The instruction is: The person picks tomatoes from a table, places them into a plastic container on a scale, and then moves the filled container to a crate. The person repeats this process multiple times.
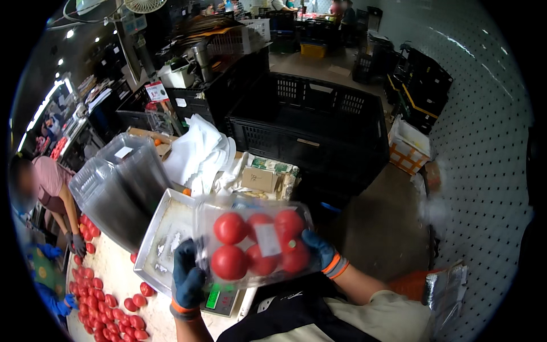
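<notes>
Both of my hands wear blue work gloves with orange and grey cuffs. My left hand (186, 275) grips the left end of a clear plastic clamshell box (205, 239), and my right hand (322, 253) holds its right end. Inside sit several red tomatoes (229, 261) in two rows, under a white label (268, 240) on the lid. The box is held above a digital scale (222, 300) with a green lit display. Left of the box, the scale's metal tray (160, 246) shows a bare, worn surface, partly covered by the box and my left hand.
Loose tomatoes (100, 310) lie on the table (113, 265) at left, where co-workers' gloved hands (76, 244) reach in. Tall stacks of clear clamshells (124, 188) stand behind the tray. White sheets (198, 149), a cardboard piece (259, 179) and a large black crate (307, 124) are beyond.
</notes>
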`<move>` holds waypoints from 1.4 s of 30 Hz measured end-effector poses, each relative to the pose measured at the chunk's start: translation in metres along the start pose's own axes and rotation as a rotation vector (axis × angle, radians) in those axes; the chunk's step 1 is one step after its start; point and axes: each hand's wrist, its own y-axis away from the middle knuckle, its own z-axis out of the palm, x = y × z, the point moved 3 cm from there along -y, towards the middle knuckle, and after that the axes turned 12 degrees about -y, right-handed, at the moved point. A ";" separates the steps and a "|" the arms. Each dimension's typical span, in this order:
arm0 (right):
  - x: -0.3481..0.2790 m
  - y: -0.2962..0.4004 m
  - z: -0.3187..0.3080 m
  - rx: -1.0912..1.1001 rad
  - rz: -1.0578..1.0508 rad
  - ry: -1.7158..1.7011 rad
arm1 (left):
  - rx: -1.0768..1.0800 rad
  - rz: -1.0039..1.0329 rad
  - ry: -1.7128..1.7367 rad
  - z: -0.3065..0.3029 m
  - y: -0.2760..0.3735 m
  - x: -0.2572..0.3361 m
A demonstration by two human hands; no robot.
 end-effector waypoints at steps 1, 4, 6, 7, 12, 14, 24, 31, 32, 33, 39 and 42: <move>-0.009 -0.003 0.010 -0.070 -0.059 0.017 | -0.013 0.049 0.167 0.009 -0.011 0.006; -0.048 -0.025 0.040 -0.220 -0.248 0.081 | -0.151 0.132 0.502 0.031 -0.033 0.019; -0.098 -0.049 0.060 -0.278 -0.307 0.343 | 0.004 0.117 0.442 0.040 -0.048 0.013; -0.114 -0.051 0.066 -0.353 -0.423 0.340 | 0.005 0.084 0.461 0.042 -0.053 0.010; -0.234 -0.085 0.067 -0.056 -0.720 0.365 | 0.185 -0.119 0.387 0.025 -0.042 -0.023; -0.281 -0.107 0.063 0.002 -0.650 0.333 | 0.329 -0.170 0.378 0.012 -0.026 -0.039; -0.472 -0.253 -0.044 -0.033 -0.338 0.535 | 0.860 -0.441 0.303 -0.019 0.031 -0.070; -0.586 -0.318 -0.130 0.632 -0.679 2.102 | 0.964 -0.435 0.218 -0.013 0.050 -0.074; -0.591 -0.313 -0.141 0.799 -0.692 2.233 | 0.984 -0.371 0.204 -0.011 0.051 -0.074; -0.590 -0.307 -0.146 0.934 -0.682 2.287 | 1.040 -0.380 0.104 -0.011 0.055 -0.075; -0.511 -0.311 -0.069 0.469 -0.168 3.532 | 1.297 -0.166 -0.595 -0.012 0.090 -0.077; -0.462 -0.328 0.002 0.147 -0.998 2.782 | 1.228 -0.192 -1.027 -0.019 0.121 -0.083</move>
